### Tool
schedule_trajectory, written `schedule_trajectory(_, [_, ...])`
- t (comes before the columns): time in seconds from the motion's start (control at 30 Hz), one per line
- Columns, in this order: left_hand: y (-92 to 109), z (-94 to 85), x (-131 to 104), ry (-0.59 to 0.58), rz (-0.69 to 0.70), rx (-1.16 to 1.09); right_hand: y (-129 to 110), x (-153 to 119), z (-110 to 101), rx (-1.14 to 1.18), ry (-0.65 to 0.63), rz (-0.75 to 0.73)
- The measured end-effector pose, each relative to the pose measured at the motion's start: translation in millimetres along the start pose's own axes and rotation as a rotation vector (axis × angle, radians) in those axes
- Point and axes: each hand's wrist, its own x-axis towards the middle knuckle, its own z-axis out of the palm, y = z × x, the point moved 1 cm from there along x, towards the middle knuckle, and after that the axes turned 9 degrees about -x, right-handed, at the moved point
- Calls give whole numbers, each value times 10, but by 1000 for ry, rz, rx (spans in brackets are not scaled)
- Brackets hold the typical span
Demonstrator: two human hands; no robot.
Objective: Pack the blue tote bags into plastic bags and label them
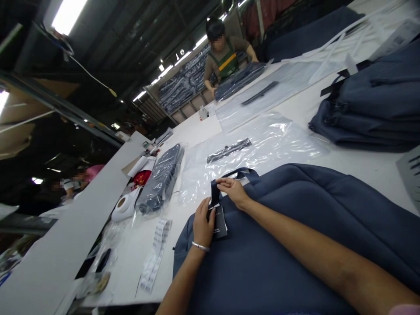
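Note:
A large navy backpack (262, 258) lies flat on the table in front of me. My right hand (233, 192) pinches a dark fabric strap (215, 192) at the bag's top edge, beside its carry handle (251, 174). Just below, my left hand (203, 224) has its fingers closed at the edge of a black hang tag (220, 223) with pale print. The tag rests against the bag, and its upper left part is covered by my fingers. A bracelet circles my left wrist.
Clear plastic bags (278, 135) are spread beyond the backpack. A bagged navy item (162, 179) and a strip of printed labels (155, 253) lie left. More navy bags (377, 100) are stacked right. Across the table, a co-worker (226, 57) handles a plastic-wrapped bag (241, 81).

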Motion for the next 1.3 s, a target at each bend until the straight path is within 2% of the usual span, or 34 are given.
schedule_trajectory(0.07, [113, 29, -217, 7, 84, 96, 5, 16, -26, -42, -9, -10])
schedule_trajectory(0.17, [269, 94, -513, -65, 173, 237, -21, 24, -80, -156, -65, -47])
schedule_trajectory(0.27, [343, 152, -686, -109, 160, 325, -106, -5, -127, -524, -106, -188])
schedule_trajectory(0.33, [338, 181, -726, -111, 140, 322, -188, -50, -122, -764, -92, -345])
schedule_trajectory(0.43, [289, 212, -722, -103, 148, 257, -295, -145, -50, -892, -136, -472])
schedule_trajectory(0.57, [241, 240, -713, -71, 169, 180, -382, -276, 37, -1027, -297, -493])
schedule_trajectory(0.63, [234, 249, -724, -46, 187, 154, -430, -357, 25, -1104, -329, -524])
schedule_trajectory(0.77, [221, 254, -752, 0, 203, 102, -479, -658, -93, -1203, -403, -507])
schedule_trajectory(0.9, [197, 252, -765, 71, 197, 21, -355, -1078, -262, -1250, -553, -528])
schedule_trajectory(0.97, [190, 250, -761, 99, 187, -18, -281, -1212, -336, -1276, -529, -572])
schedule_trajectory(1.07, [188, 242, -746, 101, 162, -62, -225, -1263, -405, -1314, -363, -600])
schedule_trajectory(1.13, [193, 231, -738, 88, 150, -77, -225, -1239, -422, -1353, -288, -568])
schedule_trajectory(1.3, [206, 209, -741, 63, 156, -53, -410, -990, -451, -1417, -367, -491])
